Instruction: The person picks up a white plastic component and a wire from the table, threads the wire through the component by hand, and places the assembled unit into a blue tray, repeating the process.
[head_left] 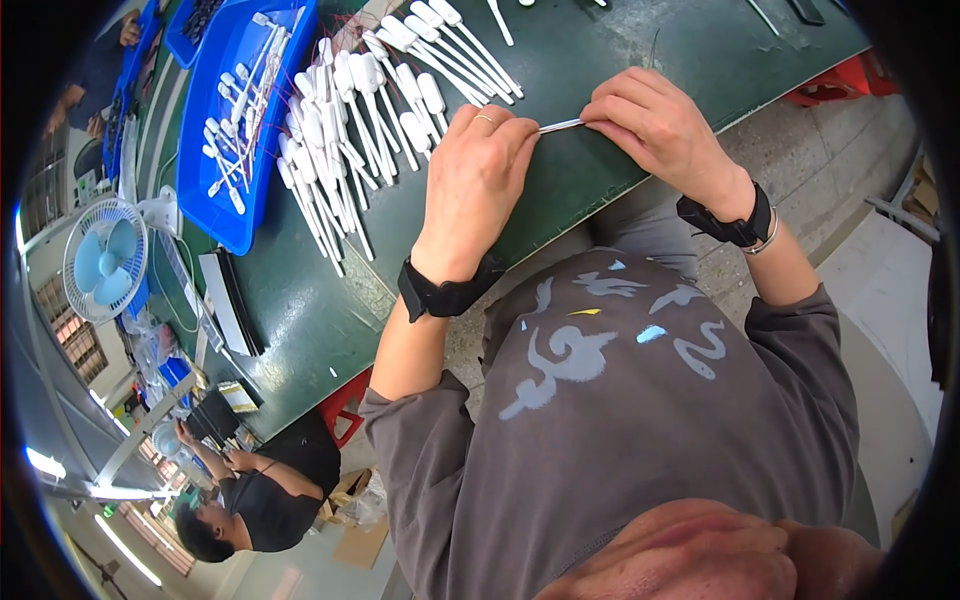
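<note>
A thin, shiny, whitish rod (560,126) spans the gap between my hands, above the green table's near edge. My left hand (478,175) pinches one end and my right hand (660,130) the other. The fingers hide both ends, so I cannot tell the rod's full shape. Left of my left hand lies a heap of white wands (330,140) with rounded heads and thin stems, some with red wires. Another row of white wands (450,50) lies just beyond that hand.
A blue tray (250,225) with more white stemmed pieces stands at the left. Past it are a dark flat strip (228,300) and a small fan (105,260). A co-worker (280,490) sits at lower left. Red stools (840,80) stand by the table (600,45).
</note>
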